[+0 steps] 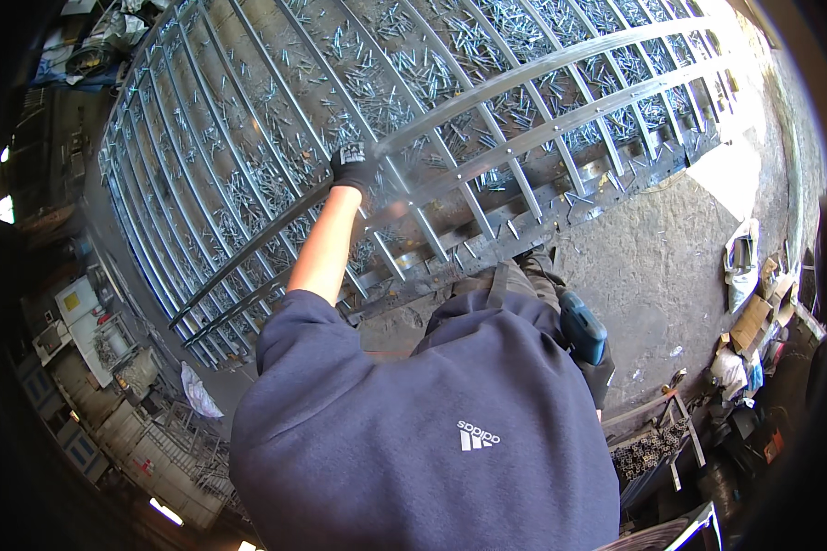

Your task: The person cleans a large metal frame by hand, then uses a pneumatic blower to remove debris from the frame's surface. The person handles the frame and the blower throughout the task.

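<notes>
A large grating of silvery metal bars spreads in front of me, with long flat rails crossing over it. My left hand, in a black glove, is closed around the upper flat rail near the middle. A second flat rail runs beside it, nearer to me. My right hand is out of sight, hidden by my body in a dark sweatshirt. By my right hip a teal and black tool-like object shows; what holds it cannot be seen.
Many loose metal screws or pins lie scattered under the bars. Cardboard and bags are piled at the right. Stacked tubes sit in a rack at lower right. A white cabinet and a plastic bag are at the left.
</notes>
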`<state>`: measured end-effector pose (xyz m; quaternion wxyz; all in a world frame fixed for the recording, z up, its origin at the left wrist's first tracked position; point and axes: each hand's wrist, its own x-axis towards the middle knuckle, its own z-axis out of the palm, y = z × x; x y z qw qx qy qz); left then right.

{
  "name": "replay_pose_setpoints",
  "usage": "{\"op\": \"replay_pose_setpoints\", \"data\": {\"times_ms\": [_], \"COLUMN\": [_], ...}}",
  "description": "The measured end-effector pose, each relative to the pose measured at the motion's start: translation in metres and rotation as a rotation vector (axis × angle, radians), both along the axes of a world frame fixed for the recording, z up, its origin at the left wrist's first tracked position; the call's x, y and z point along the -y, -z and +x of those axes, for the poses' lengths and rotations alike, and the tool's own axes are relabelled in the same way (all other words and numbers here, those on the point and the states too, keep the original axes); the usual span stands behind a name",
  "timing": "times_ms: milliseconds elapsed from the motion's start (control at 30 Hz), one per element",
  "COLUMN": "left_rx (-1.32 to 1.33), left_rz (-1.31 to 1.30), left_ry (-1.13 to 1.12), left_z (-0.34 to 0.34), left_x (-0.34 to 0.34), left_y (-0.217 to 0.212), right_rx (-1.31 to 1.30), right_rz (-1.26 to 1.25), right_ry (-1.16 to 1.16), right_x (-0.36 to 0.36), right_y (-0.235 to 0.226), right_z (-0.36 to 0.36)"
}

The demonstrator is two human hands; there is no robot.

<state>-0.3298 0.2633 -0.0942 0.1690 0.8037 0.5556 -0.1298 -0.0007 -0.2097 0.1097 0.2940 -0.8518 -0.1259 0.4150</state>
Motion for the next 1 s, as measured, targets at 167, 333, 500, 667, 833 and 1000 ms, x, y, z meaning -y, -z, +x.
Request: {"op": "replay_pose_setpoints", "data": {"times_ms": [167,333,500,667,833,1000], "left_rx": [0.114,-0.282,-0.107,-0.267,0.138,1.296], "left_rz": [0.135,-0.045,-0.095,0.077,0.182,-0.033], "left_ry": [0.158,0.135,0.164,0.297,-0.315,-1.144], "left_z": [0.027,0.077,0.076,0.077,0.085,0.098], "left_x": [-0.052,-0.089,-0.095,-0.084,-0.079,-0.012], "left_y": [0.021,0.073,0.086,0.062,0.031,0.010], "right_rx": [0.029,0.090,0.099,0.114,0.155,0.253], "right_rz": [-0.025,-0.105,-0.163,-0.042,0.015,0.128], "right_ry": [0.022,0.063,0.083,0.158,0.234,0.292], "right_x": [0.007,0.015,0.025,0.054,0.091,0.134], "right_y": [-0.016,-0.045,-0.073,-0.088,-0.079,-0.052], "right_z": [-0.007,-0.008,0.012,0.040,0.083,0.167]}}
